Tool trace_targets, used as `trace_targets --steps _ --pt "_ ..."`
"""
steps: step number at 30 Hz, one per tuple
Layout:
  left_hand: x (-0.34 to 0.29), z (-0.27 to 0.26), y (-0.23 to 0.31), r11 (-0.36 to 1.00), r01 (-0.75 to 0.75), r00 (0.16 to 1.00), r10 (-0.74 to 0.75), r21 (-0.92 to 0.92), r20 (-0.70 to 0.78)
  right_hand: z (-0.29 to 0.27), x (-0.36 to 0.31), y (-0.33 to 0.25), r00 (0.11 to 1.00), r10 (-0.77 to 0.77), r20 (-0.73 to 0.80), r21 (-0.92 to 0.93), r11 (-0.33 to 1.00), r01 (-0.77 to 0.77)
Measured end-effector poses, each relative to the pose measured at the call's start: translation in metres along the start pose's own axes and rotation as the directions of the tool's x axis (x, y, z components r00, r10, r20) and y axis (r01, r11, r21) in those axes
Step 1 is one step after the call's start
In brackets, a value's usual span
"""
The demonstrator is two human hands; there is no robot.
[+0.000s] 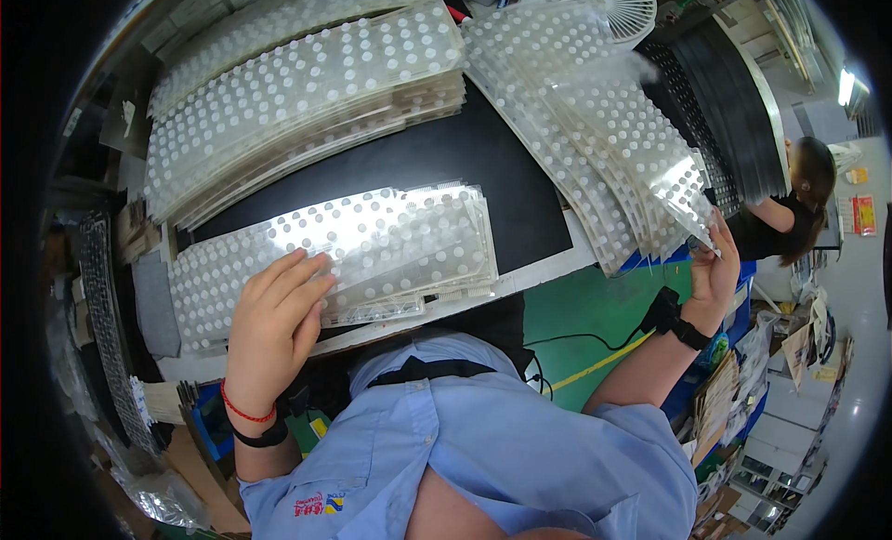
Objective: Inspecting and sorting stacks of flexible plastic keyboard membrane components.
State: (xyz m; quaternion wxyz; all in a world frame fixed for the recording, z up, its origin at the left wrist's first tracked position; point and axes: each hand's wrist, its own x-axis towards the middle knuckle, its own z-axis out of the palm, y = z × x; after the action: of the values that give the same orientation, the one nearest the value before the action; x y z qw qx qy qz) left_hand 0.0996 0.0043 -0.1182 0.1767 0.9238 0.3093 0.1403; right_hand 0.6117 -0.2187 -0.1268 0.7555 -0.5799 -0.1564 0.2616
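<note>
My left hand (271,322) rests with outstretched fingers on the near stack of clear plastic sheets (423,226), which carry rows of round whitish dots. The hand touches the sheets' front part near the table's front edge. On the right, my right hand (714,266) pinches the near corner of a dotted clear sheet (671,173). Light glares off that sheet near the fingers, and its far end is blurred. Beneath it lies a fanned stack of similar sheets (567,122), overhanging the table's right edge.
A taller stack of dotted sheets (307,85) stands at the back left. A black mat (502,159) covers the table's middle. Black perforated panels (734,112) and a white fan (609,6) stand at the far right. Another person (790,215) is beyond. A cable (595,343) hangs by my right wrist.
</note>
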Motion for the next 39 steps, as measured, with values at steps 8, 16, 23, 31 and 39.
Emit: trace_targets --steps 8,16,23,31,39 --pt "0.001 0.001 0.001 0.999 -0.039 0.999 0.039 -0.012 0.003 0.052 -0.027 -0.003 0.885 -0.317 -0.342 -0.298 0.929 0.218" --pt "-0.016 0.023 -0.006 0.98 -0.084 0.992 0.066 -0.183 -0.104 0.166 -0.111 0.043 0.973 -0.113 0.202 -0.375 0.909 0.184" --pt "-0.012 0.024 0.001 0.984 -0.132 0.991 0.128 -0.117 -0.045 0.212 -0.104 0.093 0.768 0.439 0.465 -0.384 0.882 -0.272" --pt "-0.014 0.03 -0.003 0.986 -0.119 0.992 0.114 -0.117 -0.051 0.219 -0.104 0.1 0.769 0.45 0.454 -0.476 0.852 -0.218" --pt "-0.013 0.03 -0.005 0.985 -0.121 0.992 0.115 -0.123 -0.048 0.214 -0.102 0.104 0.748 0.478 0.46 -0.439 0.855 -0.276"
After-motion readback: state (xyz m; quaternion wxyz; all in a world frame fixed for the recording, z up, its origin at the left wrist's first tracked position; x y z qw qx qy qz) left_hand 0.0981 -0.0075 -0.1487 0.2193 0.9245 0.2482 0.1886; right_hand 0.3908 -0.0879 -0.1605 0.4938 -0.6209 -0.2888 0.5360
